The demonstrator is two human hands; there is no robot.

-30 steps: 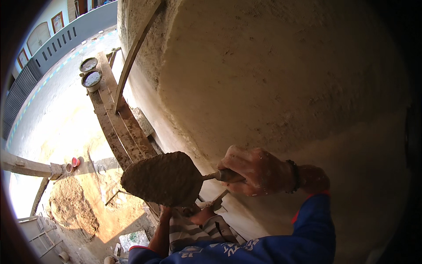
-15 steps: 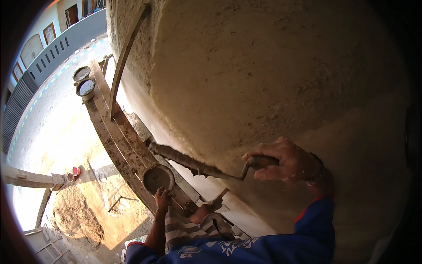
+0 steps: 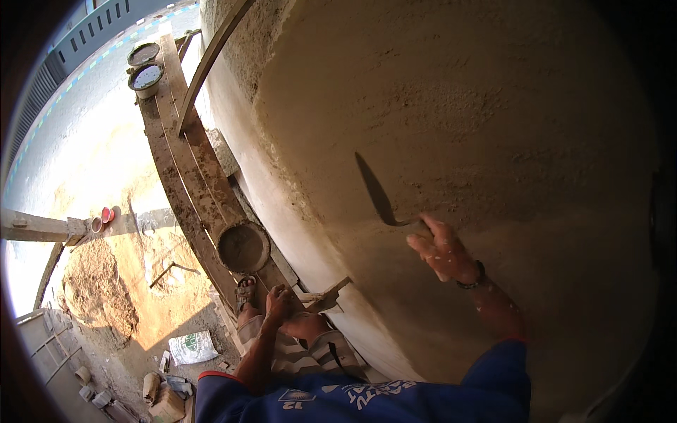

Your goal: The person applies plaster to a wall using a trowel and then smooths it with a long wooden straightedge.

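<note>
Right hand closed around the handle of a plastering trowel, blade edge-on against the plastered wall. Left hand gripping what appears to be a wooden float low beside the knee, detail unclear. Mortar pan sits on the scaffold planks just beyond the sandalled foot

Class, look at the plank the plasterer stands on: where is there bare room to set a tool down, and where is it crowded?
Bare stretch: the wooden plank between the two buckets at its far end and the mortar pan. Crowded: from the pan back to the sandalled foot and left hand, which grips a float. The right hand presses a trowel to the wall.
</note>
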